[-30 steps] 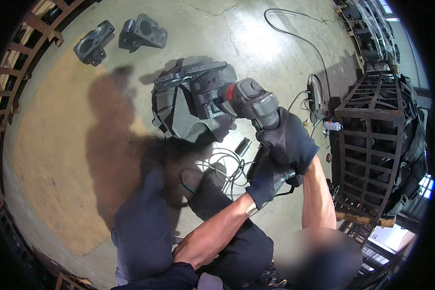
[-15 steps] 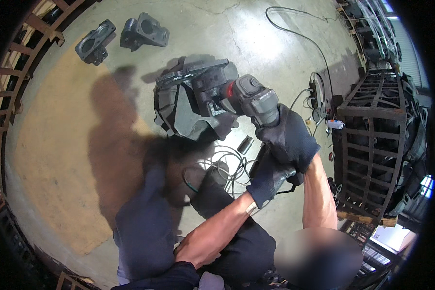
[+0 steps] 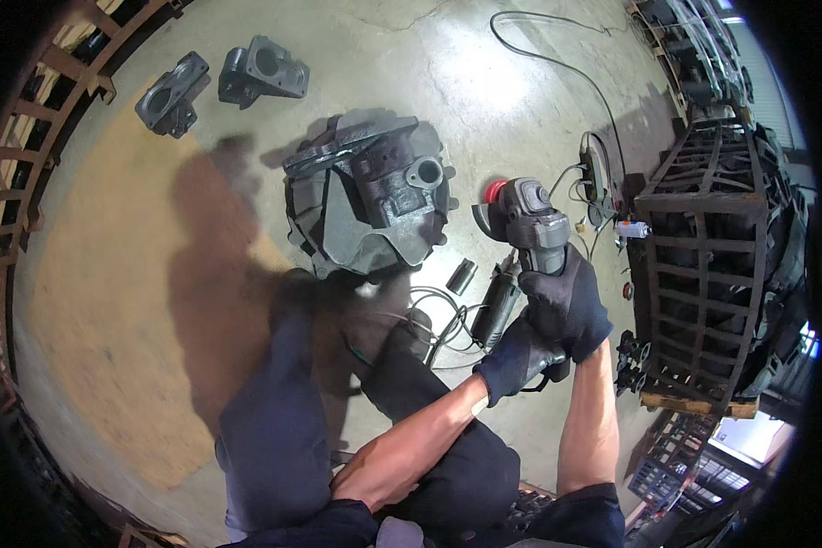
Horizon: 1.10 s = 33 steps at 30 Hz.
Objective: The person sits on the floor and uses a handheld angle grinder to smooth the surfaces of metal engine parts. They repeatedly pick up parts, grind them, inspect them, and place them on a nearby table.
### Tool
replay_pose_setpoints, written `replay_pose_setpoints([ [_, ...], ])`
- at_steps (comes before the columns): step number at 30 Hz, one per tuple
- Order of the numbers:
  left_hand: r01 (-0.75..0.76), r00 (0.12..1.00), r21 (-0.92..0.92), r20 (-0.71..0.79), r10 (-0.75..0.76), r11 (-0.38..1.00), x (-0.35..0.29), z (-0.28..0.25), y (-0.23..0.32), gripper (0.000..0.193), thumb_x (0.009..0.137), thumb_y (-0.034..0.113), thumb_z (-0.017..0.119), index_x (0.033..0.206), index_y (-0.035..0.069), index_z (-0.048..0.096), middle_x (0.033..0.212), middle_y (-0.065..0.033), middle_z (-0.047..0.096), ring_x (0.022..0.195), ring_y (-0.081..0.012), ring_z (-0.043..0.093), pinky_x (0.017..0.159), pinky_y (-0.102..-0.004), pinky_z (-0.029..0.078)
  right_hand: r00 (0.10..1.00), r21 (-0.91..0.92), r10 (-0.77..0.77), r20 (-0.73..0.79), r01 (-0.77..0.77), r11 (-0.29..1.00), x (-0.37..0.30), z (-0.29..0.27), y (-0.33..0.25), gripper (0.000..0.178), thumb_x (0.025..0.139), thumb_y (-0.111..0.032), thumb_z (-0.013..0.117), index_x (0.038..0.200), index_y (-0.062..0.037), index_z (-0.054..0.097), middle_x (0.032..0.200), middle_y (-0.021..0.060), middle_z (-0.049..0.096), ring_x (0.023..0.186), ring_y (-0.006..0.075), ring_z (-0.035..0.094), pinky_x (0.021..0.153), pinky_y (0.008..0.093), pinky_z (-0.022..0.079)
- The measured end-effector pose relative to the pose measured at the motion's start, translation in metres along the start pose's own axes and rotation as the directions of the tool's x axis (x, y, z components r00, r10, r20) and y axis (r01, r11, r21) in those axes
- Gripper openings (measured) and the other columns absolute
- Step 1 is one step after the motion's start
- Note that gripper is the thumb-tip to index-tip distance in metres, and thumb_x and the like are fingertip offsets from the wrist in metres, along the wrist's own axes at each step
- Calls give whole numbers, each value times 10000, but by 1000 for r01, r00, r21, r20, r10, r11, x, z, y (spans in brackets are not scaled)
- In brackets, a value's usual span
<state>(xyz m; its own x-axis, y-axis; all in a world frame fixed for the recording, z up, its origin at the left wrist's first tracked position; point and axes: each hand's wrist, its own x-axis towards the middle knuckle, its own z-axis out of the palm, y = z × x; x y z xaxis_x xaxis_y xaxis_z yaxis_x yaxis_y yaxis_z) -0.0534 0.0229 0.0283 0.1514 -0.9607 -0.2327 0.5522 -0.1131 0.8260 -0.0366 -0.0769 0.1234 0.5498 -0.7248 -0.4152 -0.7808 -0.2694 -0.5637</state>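
Both my hands, in dark gloves, are closed on a grey and black angle grinder [image 3: 541, 233]. My right hand [image 3: 568, 294] wraps its body just behind the head, while my left hand [image 3: 521, 354] grips the rear end nearer to me. A red disc [image 3: 494, 191] and a dark guard show at the grinder's head. The grinder is held apart from a large dark metal casting [image 3: 352, 224], to its right. That casting lies on the floor, with an oval flanged port [image 3: 425, 173] facing up. Whether the disc is spinning I cannot tell.
A black cylindrical tool [image 3: 497, 309] and a short dark cylinder [image 3: 463, 276] lie near coiled cable [image 3: 443, 333]. Two smaller castings [image 3: 172, 94] [image 3: 263, 73] rest at the far left. A spray can [image 3: 632, 230] and power strip [image 3: 595, 173] are beside a metal cage [image 3: 699, 274].
My hands have drawn the grinder back from the casting, to the right and nearer to me. The casting's flanged port and the grinder's red disc now show.
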Motion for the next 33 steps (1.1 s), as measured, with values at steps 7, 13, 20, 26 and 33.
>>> replay_pose_setpoints([
  [7,64,994,-133,-78,-75,989,-6,-4,-11,413,692,-21,726,1076,-14,573,736,-49,658,613,-143,621,536,-312,517,998,-2,-53,-28,53,999,1,12,20,397,695,-214,704,1006,17,619,785,124,669,725,220,655,692,348,526],
  [13,-85,981,-219,-189,44,972,-3,-12,-7,550,663,-12,761,1163,-3,533,970,-75,672,890,-194,644,809,-339,541,994,0,-48,99,49,999,15,10,-20,512,672,-251,732,1078,34,605,864,169,695,803,273,669,758,382,526],
  [20,73,995,-282,-51,-91,957,3,-24,-5,660,728,40,796,1300,-9,471,1195,-91,616,1092,-188,592,945,-322,506,994,-121,-17,108,30,992,27,13,-25,554,695,-270,733,1101,75,580,886,252,699,875,373,708,798,403,540],
  [26,27,999,-181,-29,-33,983,6,-20,1,655,767,53,794,1313,-25,440,1200,-92,612,1071,-180,601,912,-318,533,998,-91,-25,60,30,995,22,12,-24,527,670,-251,731,1066,67,588,870,215,687,829,322,684,768,400,531],
  [33,45,996,-196,-65,-59,980,0,-29,5,453,717,49,775,1127,-18,597,1052,-87,673,1017,-183,616,930,-328,502,997,-143,8,72,2,990,24,17,-24,522,663,-255,730,1065,49,594,861,206,688,818,329,684,776,399,529],
])
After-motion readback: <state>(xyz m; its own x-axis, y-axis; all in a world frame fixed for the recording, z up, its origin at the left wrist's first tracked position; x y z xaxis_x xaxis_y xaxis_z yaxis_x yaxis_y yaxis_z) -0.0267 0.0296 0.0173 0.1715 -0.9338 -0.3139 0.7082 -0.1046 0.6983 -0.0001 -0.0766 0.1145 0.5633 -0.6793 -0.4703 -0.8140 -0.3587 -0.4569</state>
